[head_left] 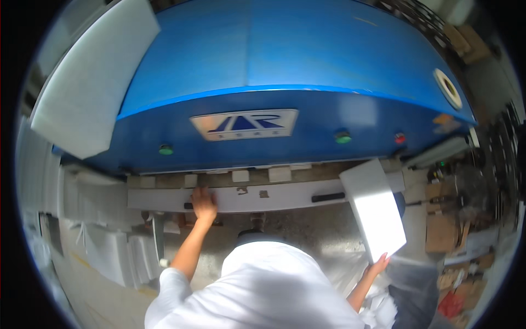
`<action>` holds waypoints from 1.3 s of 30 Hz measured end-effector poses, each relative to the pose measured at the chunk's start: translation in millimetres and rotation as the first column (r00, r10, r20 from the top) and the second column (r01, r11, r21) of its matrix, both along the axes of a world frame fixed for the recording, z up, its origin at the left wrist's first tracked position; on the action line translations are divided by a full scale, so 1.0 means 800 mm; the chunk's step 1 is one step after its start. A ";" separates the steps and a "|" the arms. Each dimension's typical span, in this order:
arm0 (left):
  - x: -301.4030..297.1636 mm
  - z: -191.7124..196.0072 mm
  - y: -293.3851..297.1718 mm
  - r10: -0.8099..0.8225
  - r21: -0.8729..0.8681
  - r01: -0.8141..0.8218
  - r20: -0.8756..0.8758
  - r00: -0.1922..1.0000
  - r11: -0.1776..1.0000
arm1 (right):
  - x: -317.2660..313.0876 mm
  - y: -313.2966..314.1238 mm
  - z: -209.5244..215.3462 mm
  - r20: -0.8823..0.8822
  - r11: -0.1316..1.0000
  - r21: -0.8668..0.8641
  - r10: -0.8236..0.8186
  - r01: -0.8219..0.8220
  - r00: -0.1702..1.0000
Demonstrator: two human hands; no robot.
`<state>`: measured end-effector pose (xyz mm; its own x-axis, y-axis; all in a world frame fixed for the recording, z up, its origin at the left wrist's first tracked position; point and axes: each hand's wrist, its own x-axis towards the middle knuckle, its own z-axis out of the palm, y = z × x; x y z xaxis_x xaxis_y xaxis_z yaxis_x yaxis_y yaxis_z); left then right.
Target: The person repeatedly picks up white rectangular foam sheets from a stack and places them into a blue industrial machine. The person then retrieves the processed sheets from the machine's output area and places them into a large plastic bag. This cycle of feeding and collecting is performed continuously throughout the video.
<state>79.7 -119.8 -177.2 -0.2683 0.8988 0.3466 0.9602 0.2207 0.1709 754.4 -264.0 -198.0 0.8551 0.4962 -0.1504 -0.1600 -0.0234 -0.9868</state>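
A white foam block (378, 211) with a flat bright face stands tilted at the right. My right hand (378, 266) grips its lower end, while its upper end overlaps the right part of a long white board (279, 197). My left hand (204, 205) lies over the left part of this board, fingers stretched toward its far edge. Beside and partly beneath that hand is a black handle (188, 206). A second black handle (327, 197) is fixed farther right on the board. Several small white foam pieces (279, 174) sit in a row behind the board.
A blue machine (307, 60) fills the far side, with green buttons (342, 137) and a red button (399, 138) on its front. A large white foam sheet (96, 82) leans over its left end. Foam sheets (104, 252) stand at the left; cardboard (441, 230) is stacked at the right.
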 end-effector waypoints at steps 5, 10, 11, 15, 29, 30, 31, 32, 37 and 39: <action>-0.002 0.006 0.004 0.040 -0.107 -0.028 0.118 0.992 0.994 | -0.001 0.031 -0.024 0.030 0.999 -0.044 0.030 -0.029 0.999; -0.005 0.003 0.010 0.113 -0.057 -0.106 0.144 0.983 0.993 | -0.029 0.106 -0.038 0.033 0.998 -0.033 0.048 -0.047 0.998; -0.006 0.002 0.014 0.122 -0.044 -0.116 0.160 0.980 0.992 | -0.042 0.127 -0.035 0.013 0.998 -0.019 0.062 -0.062 0.998; -0.022 -0.010 0.057 0.132 0.037 -0.145 0.237 0.963 0.989 | -0.085 0.208 -0.041 0.017 0.976 -0.044 0.213 -0.212 0.977; -0.068 -0.085 0.159 -0.233 0.275 0.182 0.164 0.958 0.944 | -0.339 0.372 -0.007 0.844 0.746 -0.450 0.535 -0.492 0.039; -0.067 -0.087 0.162 -0.227 0.274 0.176 0.168 0.959 0.946 | -0.354 0.394 -0.016 0.884 0.748 -0.388 0.468 -0.539 0.014; -0.070 -0.089 0.162 -0.213 0.269 0.163 0.167 0.963 0.949 | -0.367 0.417 -0.012 0.848 0.678 -0.459 0.527 -0.574 -0.057; -0.074 -0.092 0.160 -0.198 0.261 0.151 0.165 0.966 0.954 | -0.378 0.434 -0.010 0.804 0.598 -0.529 0.580 -0.602 -0.130; -0.074 -0.128 0.181 -0.214 0.319 0.053 0.496 0.841 0.946 | -0.377 0.485 -0.076 0.841 0.635 -0.325 0.532 -0.701 0.092; -0.106 -0.159 0.179 -0.272 0.388 -0.129 0.812 0.516 0.913 | -0.383 0.480 -0.072 0.808 0.630 -0.270 0.559 -0.728 0.184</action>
